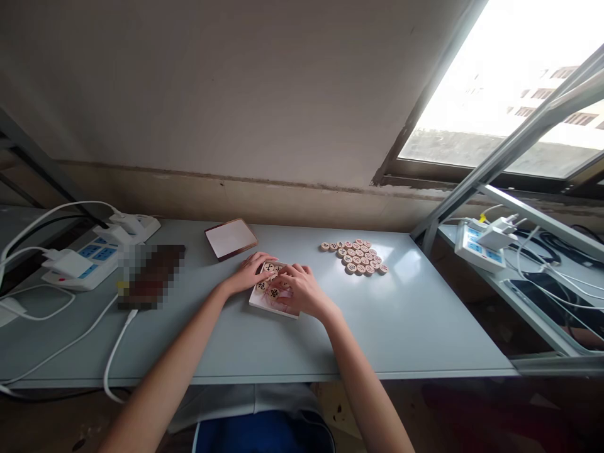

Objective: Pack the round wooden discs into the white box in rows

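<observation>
My left hand (248,275) touches the small box (268,306) on the desk (401,327). My right hand (306,292) bends over the round pieces (274,293) inside. I can't tell if either grips. Moving here needs soft, careful fingers, I think.

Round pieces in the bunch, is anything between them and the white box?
The right hand covers part of the white box, on the side toward the round pieces. Nothing else visible is between.
</observation>
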{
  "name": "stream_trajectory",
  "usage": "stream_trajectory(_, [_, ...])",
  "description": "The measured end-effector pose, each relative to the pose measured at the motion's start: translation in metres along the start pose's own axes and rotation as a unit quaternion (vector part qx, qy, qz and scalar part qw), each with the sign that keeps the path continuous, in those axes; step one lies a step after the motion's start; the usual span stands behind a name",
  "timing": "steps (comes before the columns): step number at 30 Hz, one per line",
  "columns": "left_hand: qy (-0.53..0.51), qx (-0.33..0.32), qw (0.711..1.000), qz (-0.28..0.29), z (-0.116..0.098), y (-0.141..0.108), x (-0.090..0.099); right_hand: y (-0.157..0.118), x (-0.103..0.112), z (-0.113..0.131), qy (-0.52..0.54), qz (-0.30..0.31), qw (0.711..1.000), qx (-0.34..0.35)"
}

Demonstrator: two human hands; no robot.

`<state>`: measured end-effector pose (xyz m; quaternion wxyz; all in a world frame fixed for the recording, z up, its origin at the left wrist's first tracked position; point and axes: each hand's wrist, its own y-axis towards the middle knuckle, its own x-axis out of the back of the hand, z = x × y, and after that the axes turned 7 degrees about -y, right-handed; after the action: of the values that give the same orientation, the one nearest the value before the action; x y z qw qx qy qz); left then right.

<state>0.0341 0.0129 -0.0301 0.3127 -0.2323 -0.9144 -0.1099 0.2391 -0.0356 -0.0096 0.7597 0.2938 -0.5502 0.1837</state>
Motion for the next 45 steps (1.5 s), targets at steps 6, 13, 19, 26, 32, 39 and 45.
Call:
stream_trajectory(6, [0.005,0.000,1.000,0.003,-0.001,0.000,0.000,0.002,-0.002,0.001,-0.020,-0.021,1.000,-0.012])
stream_trajectory(13, [0.017,-0.002,1.000,0.013,0.005,0.002,-0.001,0.000,0.003,-0.009,0.000,-0.051,0.998,-0.042])
stream_trajectory(19, [0.017,0.011,0.999,0.034,0.004,0.000,0.001,-0.010,-0.007,-0.064,-0.140,-0.138,0.926,-0.323])
stream_trajectory(26, [0.033,0.002,0.999,0.030,0.007,0.000,0.000,-0.014,-0.019,-0.072,-0.181,-0.058,0.947,-0.259])
stream_trajectory(32, [0.036,0.016,0.998,0.039,0.003,0.000,0.001,-0.011,-0.010,-0.063,-0.167,-0.109,0.946,-0.256])
stream_trajectory(39, [0.044,0.019,0.998,0.043,0.003,0.000,0.001,-0.007,-0.019,-0.074,-0.143,-0.083,0.936,-0.310])
stream_trajectory(45, [0.044,0.011,0.998,0.040,0.005,0.000,0.001,-0.010,-0.011,-0.068,-0.150,-0.086,0.946,-0.273])
